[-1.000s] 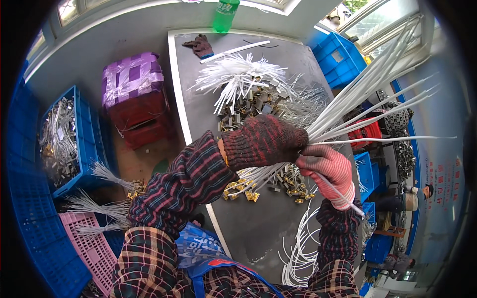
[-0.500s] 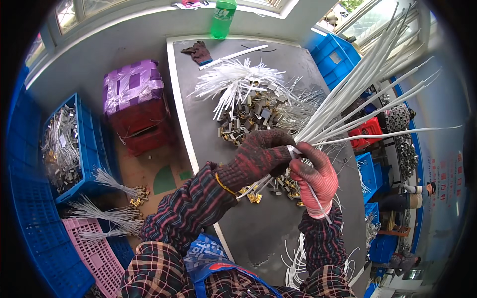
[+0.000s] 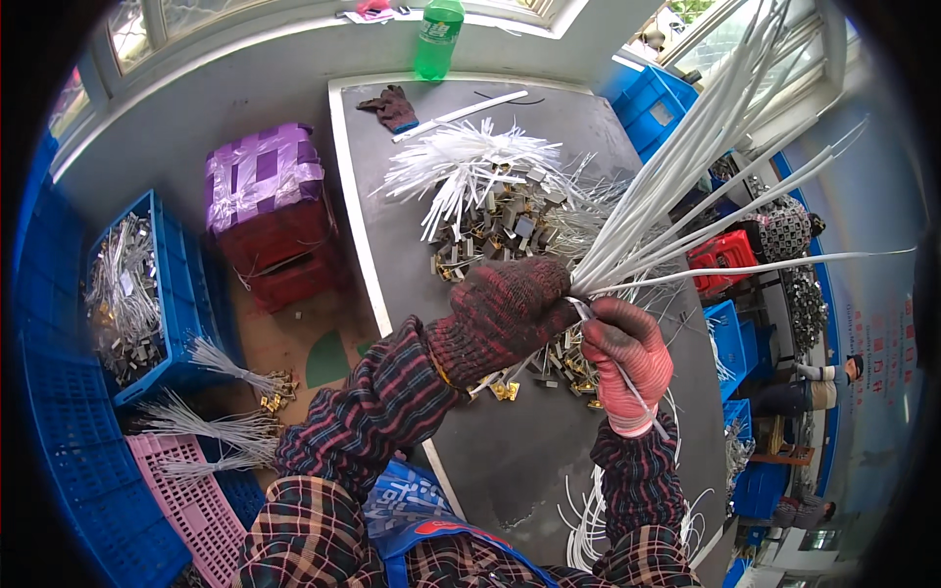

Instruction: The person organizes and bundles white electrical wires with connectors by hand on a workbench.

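Note:
My left hand [image 3: 515, 312], in a dark maroon knitted glove, is closed around a bundle of long white wires [image 3: 642, 211]. The wires fan out toward the upper right, and some short ends come out below the glove. My right hand [image 3: 632, 363], in a pinkish-red glove with blackened fingertips, pinches a thin pale strip [image 3: 639, 397] at the gathered neck of the bundle. One end of that strip trails down over the palm to the wrist. Behind my left hand lies a heap of small metal and brass parts [image 3: 510, 220] with wires on the grey table [image 3: 490, 461].
White-tipped wires [image 3: 475, 162] lie on the heap. A spare glove [image 3: 394, 108], a white rod [image 3: 461, 116] and a green bottle [image 3: 438, 41] are farther back. Left stand a blue crate [image 3: 201, 294] of wired parts and a purple-wrapped stack [image 3: 263, 181]. Loose white wires [image 3: 588, 519] lie near my right forearm.
My left hand has turned, its back now facing up more. My right hand has shifted slightly down and right, drawing the strip a little away from the bundle.

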`<state>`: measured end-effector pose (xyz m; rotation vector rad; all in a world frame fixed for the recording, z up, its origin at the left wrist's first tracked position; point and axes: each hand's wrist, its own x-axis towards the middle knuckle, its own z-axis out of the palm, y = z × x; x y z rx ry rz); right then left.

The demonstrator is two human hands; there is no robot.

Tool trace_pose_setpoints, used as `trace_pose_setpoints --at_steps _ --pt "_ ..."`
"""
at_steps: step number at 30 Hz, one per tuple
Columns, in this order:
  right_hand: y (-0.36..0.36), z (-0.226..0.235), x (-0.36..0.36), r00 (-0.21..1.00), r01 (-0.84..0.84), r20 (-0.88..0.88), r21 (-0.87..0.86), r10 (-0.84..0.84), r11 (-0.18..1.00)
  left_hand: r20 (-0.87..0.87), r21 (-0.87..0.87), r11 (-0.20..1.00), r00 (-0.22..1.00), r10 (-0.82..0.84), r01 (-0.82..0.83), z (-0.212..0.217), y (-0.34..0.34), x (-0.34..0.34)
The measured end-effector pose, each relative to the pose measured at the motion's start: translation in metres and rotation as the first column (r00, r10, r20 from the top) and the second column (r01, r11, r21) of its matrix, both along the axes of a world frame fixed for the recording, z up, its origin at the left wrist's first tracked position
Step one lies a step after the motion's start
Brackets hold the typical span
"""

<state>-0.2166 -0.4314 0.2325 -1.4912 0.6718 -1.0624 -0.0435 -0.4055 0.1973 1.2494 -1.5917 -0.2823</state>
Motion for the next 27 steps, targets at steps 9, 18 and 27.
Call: trace_pose_setpoints --at_steps 9,18,27 --pt "0.008 0.001 0.010 0.988 -0.032 0.149 0.369 -0.025 0.929 -0.954 0.051 0.762 0.258 -0.155 0.645 -0.008 0.011 0.005" --pt "0.006 0.001 0.007 0.989 -0.030 0.146 0.254 -0.008 0.967 -0.988 -0.030 0.717 0.089 -0.127 0.696 -0.002 0.013 0.010" --pt "-0.008 -0.010 -0.008 0.886 -0.021 -0.356 -0.672 -0.298 0.740 -0.940 0.149 0.897 0.340 -0.002 0.417 0.022 0.003 0.004"
